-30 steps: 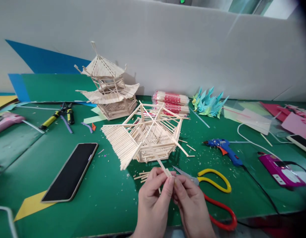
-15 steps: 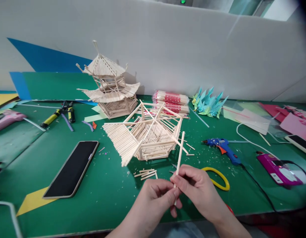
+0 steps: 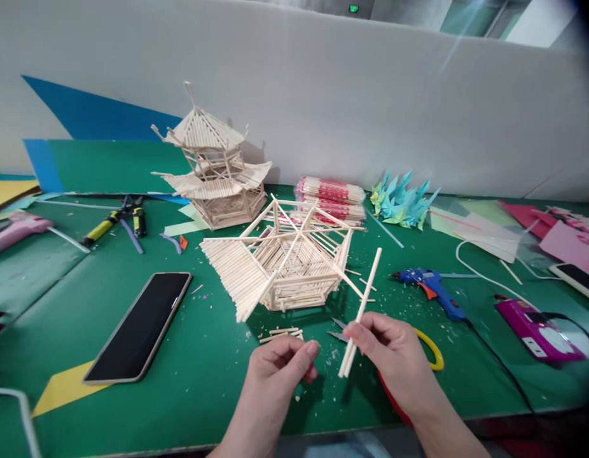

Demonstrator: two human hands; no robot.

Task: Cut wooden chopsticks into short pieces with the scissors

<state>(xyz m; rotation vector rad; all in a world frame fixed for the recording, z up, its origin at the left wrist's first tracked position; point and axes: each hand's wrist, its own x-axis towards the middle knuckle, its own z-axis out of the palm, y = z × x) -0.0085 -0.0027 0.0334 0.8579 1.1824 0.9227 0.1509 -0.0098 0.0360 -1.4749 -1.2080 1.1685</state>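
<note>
My right hand [image 3: 390, 350] pinches two thin wooden sticks [image 3: 366, 299] between thumb and fingers, one longer than the other, slanting up and to the right. To its left, my left hand [image 3: 282, 375] is closed with thumb against the curled fingers, and no stick shows in it. Beyond both hands stands a hexagonal stick frame [image 3: 299, 267], with one roof panel [image 3: 235, 273] covered in sticks at its left. Short cut sticks [image 3: 280, 333] lie just behind my left hand. Scissors [image 3: 432, 350] with yellow and red handles lie partly hidden under my right hand.
A finished-looking stick pagoda [image 3: 213, 172] stands at the back, beside wrapped stick bundles [image 3: 330, 197] and blue folded paper [image 3: 402, 200]. On the right are a blue glue gun [image 3: 430, 286] and a purple power strip [image 3: 533, 327]. A phone [image 3: 139, 327] and pliers [image 3: 116, 219] lie left.
The hands have moved apart. My left hand has let go of the sticks and shifted left; my right hand now holds them alone, a little farther right and more tilted.
</note>
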